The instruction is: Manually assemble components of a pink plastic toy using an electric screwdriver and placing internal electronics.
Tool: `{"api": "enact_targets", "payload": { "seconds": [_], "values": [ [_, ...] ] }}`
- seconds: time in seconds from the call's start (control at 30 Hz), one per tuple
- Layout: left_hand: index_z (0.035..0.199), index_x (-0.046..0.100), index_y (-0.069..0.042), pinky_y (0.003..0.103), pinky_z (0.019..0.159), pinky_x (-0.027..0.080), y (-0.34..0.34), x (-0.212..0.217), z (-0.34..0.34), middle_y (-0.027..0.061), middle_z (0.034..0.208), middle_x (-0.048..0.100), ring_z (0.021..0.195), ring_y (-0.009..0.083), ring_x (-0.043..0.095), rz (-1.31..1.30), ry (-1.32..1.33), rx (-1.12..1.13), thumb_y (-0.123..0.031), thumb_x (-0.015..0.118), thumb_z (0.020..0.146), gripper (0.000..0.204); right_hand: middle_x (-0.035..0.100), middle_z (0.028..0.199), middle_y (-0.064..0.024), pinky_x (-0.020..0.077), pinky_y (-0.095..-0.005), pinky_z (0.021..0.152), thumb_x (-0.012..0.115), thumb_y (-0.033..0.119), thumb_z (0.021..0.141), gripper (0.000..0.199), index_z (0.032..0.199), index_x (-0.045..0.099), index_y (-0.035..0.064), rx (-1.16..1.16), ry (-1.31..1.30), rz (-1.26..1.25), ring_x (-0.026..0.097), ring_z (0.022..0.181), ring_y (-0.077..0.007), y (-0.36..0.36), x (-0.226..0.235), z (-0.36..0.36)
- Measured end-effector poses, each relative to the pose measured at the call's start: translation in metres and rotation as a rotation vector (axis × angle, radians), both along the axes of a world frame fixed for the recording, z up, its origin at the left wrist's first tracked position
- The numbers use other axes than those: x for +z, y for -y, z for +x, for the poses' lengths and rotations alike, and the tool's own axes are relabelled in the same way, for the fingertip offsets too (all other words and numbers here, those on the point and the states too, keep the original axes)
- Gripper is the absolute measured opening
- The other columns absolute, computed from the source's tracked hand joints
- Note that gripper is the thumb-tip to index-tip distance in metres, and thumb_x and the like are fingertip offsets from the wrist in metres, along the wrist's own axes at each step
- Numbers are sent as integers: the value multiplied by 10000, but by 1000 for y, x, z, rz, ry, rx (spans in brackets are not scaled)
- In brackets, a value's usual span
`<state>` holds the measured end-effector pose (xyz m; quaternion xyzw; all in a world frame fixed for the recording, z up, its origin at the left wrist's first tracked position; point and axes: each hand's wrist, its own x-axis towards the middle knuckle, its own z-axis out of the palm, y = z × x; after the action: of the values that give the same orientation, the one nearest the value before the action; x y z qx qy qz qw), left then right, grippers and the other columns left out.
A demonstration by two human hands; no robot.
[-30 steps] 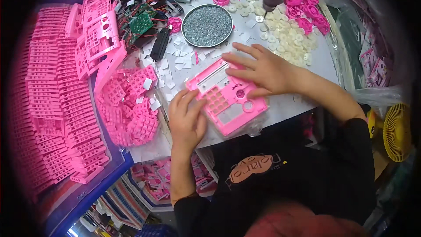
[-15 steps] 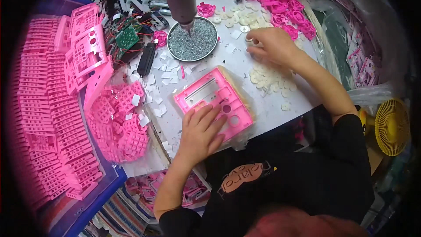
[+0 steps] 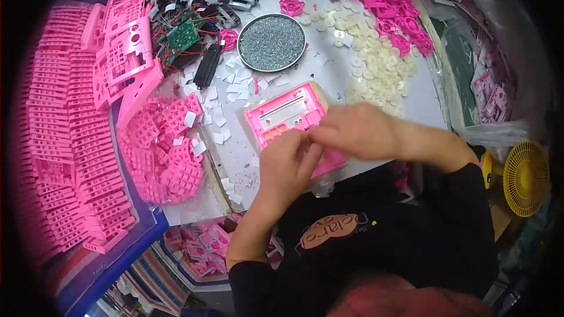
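- Head view: the left hand (image 3: 286,164) rests on the near end of a flat pink plastic calculator-like housing (image 3: 286,116) with a rectangular window, its fingers curled down onto the plastic; whether they pinch anything small cannot be told.
- The right hand (image 3: 352,131) lies across the same housing from the right, fingers bent and meeting the left hand's fingertips over the part; its grip is blurred, so what it holds, if anything, cannot be told.
- The housing lies flat on the white tabletop (image 3: 376,103), under both hands, its far end sticking out beyond them.
- Beyond the hands stands a round shallow metal dish of small silver screws (image 3: 271,41).
- Beyond the right hand spreads a scatter of small off-white round plastic pieces (image 3: 382,70), with a heap of pink round plastic parts (image 3: 388,6) farther off.
- To the left of the left hand lies a pile of pink plastic key grids (image 3: 161,147), with small white paper squares (image 3: 226,91) strewn between it and the housing.
- Farther left, stacks of pink plastic frames (image 3: 59,141) fill a blue plastic crate (image 3: 117,264).
- Beyond the pile sits a green circuit board (image 3: 182,34) with wires.
- Well to the right of the right hand stands a small yellow fan (image 3: 524,177).
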<state>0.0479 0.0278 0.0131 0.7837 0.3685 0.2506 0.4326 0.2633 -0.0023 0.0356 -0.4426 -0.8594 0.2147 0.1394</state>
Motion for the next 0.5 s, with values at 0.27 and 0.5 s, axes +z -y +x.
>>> {"api": "enact_targets", "payload": {
  "seconds": [0.27, 0.5],
  "values": [
    [894, 665, -26, 355, 577, 486, 18, -4, -16, 104, 729, 630, 628, 256, 639, -285, 59, -17, -132, 680, 908, 108, 623, 927, -95, 548, -382, 696, 635, 119, 853, 299, 1148, 614, 70, 6, -206, 78, 652, 908, -277, 16, -2, -15],
    [960, 672, -23, 422, 654, 510, 33, -13, -24, 140, 802, 661, 737, 358, 655, -132, 49, -139, -86, 584, 968, 109, 663, 861, -101, 521, -372, 660, 711, 94, 864, 224, 1078, 660, 49, -288, -492, -247, 658, 781, -282, 32, 6, -24]
  ]
}}
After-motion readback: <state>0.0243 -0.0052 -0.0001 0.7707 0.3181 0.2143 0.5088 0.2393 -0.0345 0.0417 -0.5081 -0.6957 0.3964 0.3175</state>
